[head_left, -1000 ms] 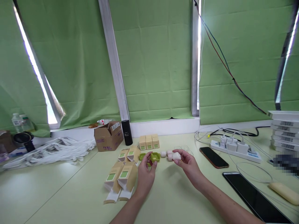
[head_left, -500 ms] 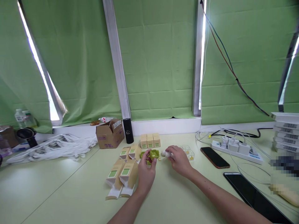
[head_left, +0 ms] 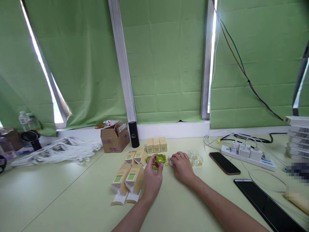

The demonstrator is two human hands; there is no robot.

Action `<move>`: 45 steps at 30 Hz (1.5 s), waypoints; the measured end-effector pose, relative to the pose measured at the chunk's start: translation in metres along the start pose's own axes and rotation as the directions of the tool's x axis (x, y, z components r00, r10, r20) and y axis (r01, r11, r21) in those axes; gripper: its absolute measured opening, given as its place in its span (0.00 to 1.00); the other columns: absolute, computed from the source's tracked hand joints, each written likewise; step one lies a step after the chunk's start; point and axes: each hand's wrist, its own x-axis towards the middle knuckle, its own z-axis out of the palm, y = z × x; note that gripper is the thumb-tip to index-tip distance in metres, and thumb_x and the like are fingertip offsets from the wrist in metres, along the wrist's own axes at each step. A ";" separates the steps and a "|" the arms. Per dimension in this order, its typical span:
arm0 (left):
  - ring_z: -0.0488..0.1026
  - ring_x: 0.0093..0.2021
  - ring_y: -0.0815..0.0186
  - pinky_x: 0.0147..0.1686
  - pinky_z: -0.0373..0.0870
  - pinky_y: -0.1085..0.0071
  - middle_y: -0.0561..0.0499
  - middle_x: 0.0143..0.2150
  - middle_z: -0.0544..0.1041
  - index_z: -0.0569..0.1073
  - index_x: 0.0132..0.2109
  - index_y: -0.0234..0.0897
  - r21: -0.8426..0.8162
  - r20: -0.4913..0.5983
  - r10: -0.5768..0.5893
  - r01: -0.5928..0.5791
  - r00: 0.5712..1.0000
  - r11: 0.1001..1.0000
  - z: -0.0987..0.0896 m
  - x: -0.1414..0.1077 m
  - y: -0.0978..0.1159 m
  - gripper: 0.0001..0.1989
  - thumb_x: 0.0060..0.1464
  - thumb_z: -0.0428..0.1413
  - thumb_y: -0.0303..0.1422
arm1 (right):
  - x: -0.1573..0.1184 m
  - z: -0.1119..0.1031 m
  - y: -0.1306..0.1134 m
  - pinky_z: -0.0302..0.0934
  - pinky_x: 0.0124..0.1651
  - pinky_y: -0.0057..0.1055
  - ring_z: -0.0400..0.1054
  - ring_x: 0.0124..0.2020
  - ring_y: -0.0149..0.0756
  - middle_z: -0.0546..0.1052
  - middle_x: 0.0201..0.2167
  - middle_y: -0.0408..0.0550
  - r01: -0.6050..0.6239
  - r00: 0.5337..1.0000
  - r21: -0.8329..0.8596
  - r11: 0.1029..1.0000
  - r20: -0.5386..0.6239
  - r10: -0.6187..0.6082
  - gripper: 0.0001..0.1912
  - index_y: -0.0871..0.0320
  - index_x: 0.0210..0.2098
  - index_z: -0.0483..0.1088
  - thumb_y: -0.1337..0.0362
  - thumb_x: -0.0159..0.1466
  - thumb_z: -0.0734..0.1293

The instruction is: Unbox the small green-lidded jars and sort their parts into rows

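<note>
Left hand (head_left: 153, 178) gripped the green holder (head_left: 161, 159), right hand (head_left: 182, 167) curled over a white piece (head_left: 171, 161) near it, hold unclear; sideways drift could've knocked the adjacent clear cups (head_left: 198, 160).

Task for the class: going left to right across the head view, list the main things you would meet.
White straps, brown cardboard box, black cylinder, left hand holding a green holder, right hand, smaller black phone, stack of white boxes.
</note>
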 end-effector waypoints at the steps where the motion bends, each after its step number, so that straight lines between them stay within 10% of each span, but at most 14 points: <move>1: 0.76 0.46 0.58 0.47 0.70 0.64 0.44 0.48 0.79 0.72 0.59 0.39 0.000 0.002 0.002 -0.002 1.000 1.000 0.000 0.000 0.000 0.23 0.57 0.61 0.39 | -0.001 0.001 0.000 0.56 0.55 0.44 0.65 0.53 0.50 0.79 0.46 0.52 -0.002 1.000 -0.002 1.000 -0.001 0.002 0.20 0.52 0.45 0.77 0.78 0.58 0.66; 16: 0.76 0.56 0.54 0.51 0.68 0.63 0.40 0.55 0.80 0.69 0.56 0.38 -0.174 0.100 -0.043 0.060 0.994 0.983 0.002 -0.001 0.007 0.24 0.54 0.62 0.39 | -0.010 -0.032 -0.001 0.59 0.45 0.43 0.67 0.45 0.48 0.77 0.39 0.50 -0.023 0.975 0.205 0.978 -0.212 0.067 0.11 0.54 0.39 0.69 0.75 0.63 0.62; 28: 0.78 0.47 0.55 0.44 0.65 0.63 0.44 0.46 0.82 0.66 0.53 0.41 -0.130 0.232 0.103 -0.074 0.967 0.989 0.002 -0.014 0.020 0.21 0.57 0.63 0.41 | -0.038 -0.029 -0.036 0.61 0.63 0.57 0.60 0.64 0.55 0.68 0.60 0.58 0.179 0.930 0.413 0.893 -0.366 -0.017 0.29 0.50 0.64 0.56 0.69 0.66 0.65; 37: 0.79 0.43 0.56 0.45 0.71 0.63 0.44 0.43 0.82 0.68 0.51 0.40 -0.234 0.405 0.037 0.065 0.914 0.970 0.009 -0.021 0.024 0.24 0.58 0.62 0.51 | -0.038 -0.028 -0.035 0.62 0.60 0.56 0.61 0.62 0.54 0.68 0.57 0.57 0.157 0.906 0.440 0.884 -0.420 0.048 0.24 0.50 0.59 0.58 0.68 0.66 0.65; 45: 0.78 0.49 0.55 0.49 0.70 0.61 0.41 0.51 0.80 0.69 0.54 0.39 -0.151 0.335 0.081 -0.032 0.939 0.988 0.008 -0.017 0.022 0.22 0.63 0.56 0.50 | -0.039 -0.040 -0.037 0.60 0.60 0.56 0.59 0.61 0.56 0.66 0.57 0.58 0.125 0.929 0.452 0.883 -0.365 0.056 0.24 0.52 0.58 0.58 0.68 0.64 0.66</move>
